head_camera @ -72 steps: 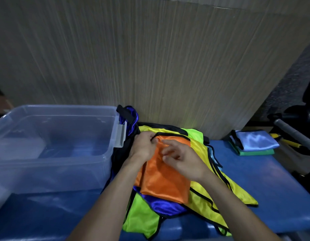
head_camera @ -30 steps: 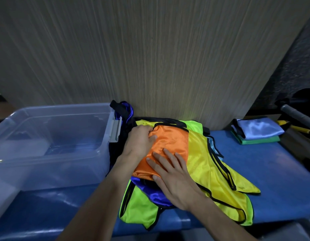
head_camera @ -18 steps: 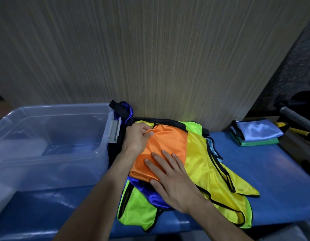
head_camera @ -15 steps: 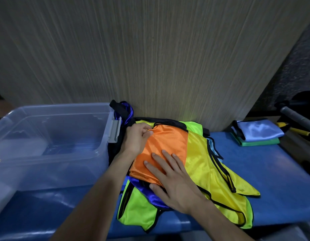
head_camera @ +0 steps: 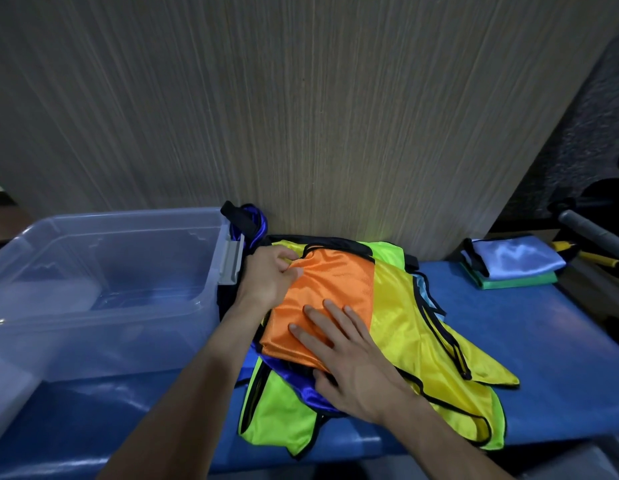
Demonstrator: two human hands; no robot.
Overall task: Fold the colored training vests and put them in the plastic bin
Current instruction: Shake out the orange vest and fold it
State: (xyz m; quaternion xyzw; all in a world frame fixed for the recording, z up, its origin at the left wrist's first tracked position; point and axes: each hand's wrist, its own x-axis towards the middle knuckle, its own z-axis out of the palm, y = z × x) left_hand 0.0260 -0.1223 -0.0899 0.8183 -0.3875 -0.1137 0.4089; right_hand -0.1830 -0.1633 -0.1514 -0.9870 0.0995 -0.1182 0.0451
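Observation:
A folded orange vest [head_camera: 332, 289] lies on top of a loose pile of vests: yellow [head_camera: 426, 344], lime green [head_camera: 284, 414] and blue [head_camera: 301, 386]. My left hand [head_camera: 270, 278] pinches the orange vest's upper left corner. My right hand [head_camera: 349, 355] presses flat on its lower part, fingers spread. The clear plastic bin [head_camera: 211, 306] stands to the left of the pile, with no vest visible inside.
Everything rests on a blue table [head_camera: 530, 341] against a wood-grain wall [head_camera: 301, 116]. A folded light blue vest [head_camera: 516, 258] on a green one [head_camera: 519, 280] sits at the far right. Dark equipment with a grey handle [head_camera: 592, 230] lies beyond the table's right edge.
Both hands left the vest's top edge; my right hand slid down and now presses flat on its lower part. My left hand keeps the upper left corner. The vest looks flatter.

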